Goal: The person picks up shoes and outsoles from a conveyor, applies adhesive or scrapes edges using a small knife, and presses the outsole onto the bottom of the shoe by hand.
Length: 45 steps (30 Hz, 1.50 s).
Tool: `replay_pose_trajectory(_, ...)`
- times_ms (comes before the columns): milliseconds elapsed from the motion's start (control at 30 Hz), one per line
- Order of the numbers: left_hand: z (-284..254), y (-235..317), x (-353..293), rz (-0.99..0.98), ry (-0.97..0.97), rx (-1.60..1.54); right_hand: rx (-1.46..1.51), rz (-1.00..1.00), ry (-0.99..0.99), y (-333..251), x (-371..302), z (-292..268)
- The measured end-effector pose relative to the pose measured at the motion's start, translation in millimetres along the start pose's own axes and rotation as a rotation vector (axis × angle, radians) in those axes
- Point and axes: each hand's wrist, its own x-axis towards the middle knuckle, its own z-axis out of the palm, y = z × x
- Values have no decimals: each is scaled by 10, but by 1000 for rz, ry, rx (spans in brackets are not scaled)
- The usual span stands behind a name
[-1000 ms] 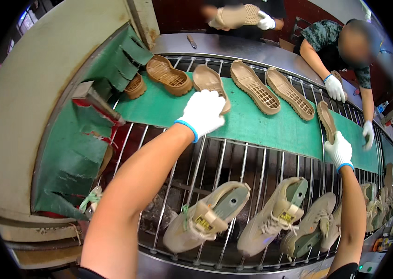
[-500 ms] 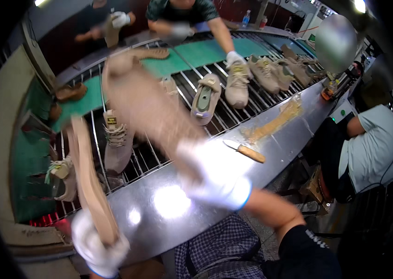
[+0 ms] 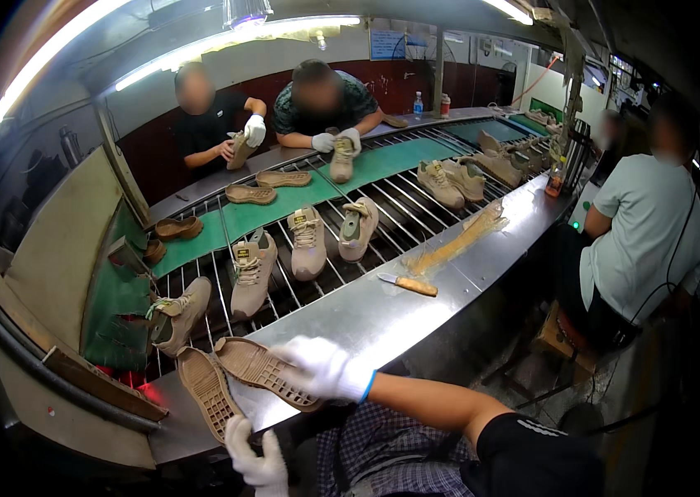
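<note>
Two brown shoe soles lie side by side on the metal ledge, tread cavities facing up. My left hand (image 3: 255, 460), in a white glove, is at the near end of the left shoe sole (image 3: 204, 389), thumb and fingers apart, fingertips at its edge. Over the near half of the right shoe sole (image 3: 257, 364) is my right hand (image 3: 329, 369), also gloved; its fingers are blurred and partly cover the sole. Just beyond, several beige lace-up shoes stand on the rack, among them one shoe (image 3: 254, 273) behind the soles and another shoe (image 3: 180, 315) at the left.
A knife (image 3: 409, 284) with a wooden handle lies on the metal ledge (image 3: 350, 319), near a dried yellowish glue patch (image 3: 457, 240). More soles (image 3: 283, 178) rest on the green belt (image 3: 383, 163). Two co-workers opposite handle a sole and a shoe; another person (image 3: 648, 224) sits at right.
Both soles have come down from the air onto the ledge, and my hands have moved with them. The view has tilted up. The co-worker opposite has pulled a shoe back toward themselves.
</note>
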Motion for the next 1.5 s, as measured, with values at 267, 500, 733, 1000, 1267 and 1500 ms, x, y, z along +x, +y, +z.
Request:
replay_pose_trajectory(267,552,-194,501,-218,-104,-76,57,414,295,1095,-608,-222)
replay_pose_trajectory(500,786,-399,715,-264,-11,61,424,766,218,1228,-321,-416)
replay_pose_trajectory(733,768,-468,617,-251,-72,-276,73,683,616,2834,1080,-717)
replay_pose_trajectory(1000,725,-425,641,-301,-113,-280,498,884,711,3204,1197,-1013)
replay_pose_trajectory(1267,644,-518,1356,86,-281,232,1505,436,640,1364,-204,-1971)
replay_pose_trajectory(1500,853,-1194,2373,-240,-753,864,1975,592,199,379,-1423,-557)
